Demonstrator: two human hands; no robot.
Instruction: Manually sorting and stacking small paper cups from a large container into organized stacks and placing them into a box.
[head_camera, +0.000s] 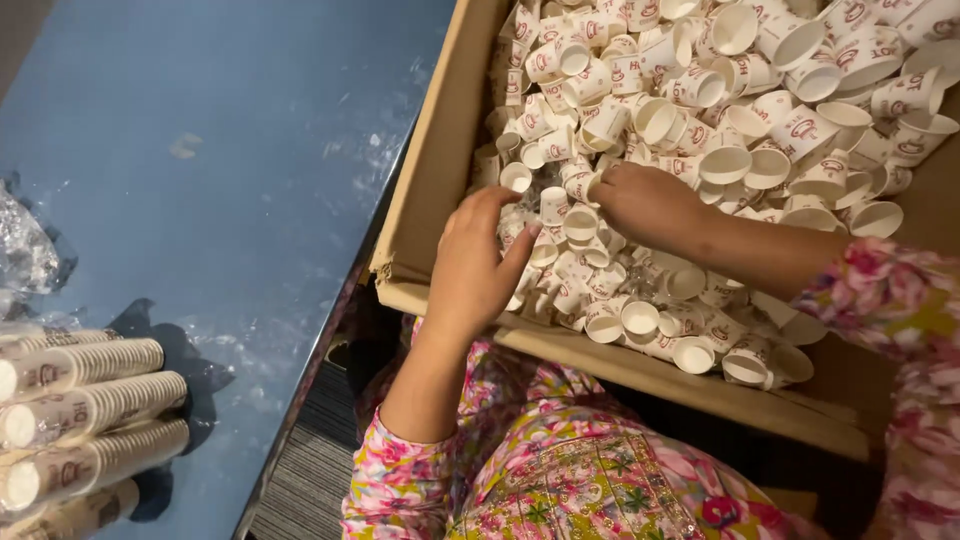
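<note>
- Paper cups (700, 120), small and white with red print, lie loose in a heap that fills the cardboard box (440, 150) on the right.
- Our left hand (475, 260) hovers half open over the near left edge, holding nothing.
- Our right hand (645, 200) rests curled among them; we cannot tell if it grips one.
- We judge it best to pick lightly by the rim, as thin walls crush.
- Nested cup stacks (90, 410) lie on the blue table (230, 150), near left.

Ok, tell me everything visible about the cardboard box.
The cardboard box is plain brown, open at the top, with its near flap folded outward. It holds a loose heap of small white paper cups with red print, lying at all angles. It sits beside a blue table, its left wall along the table's edge. The left hand and right hand reach inside, among the cups.
</note>
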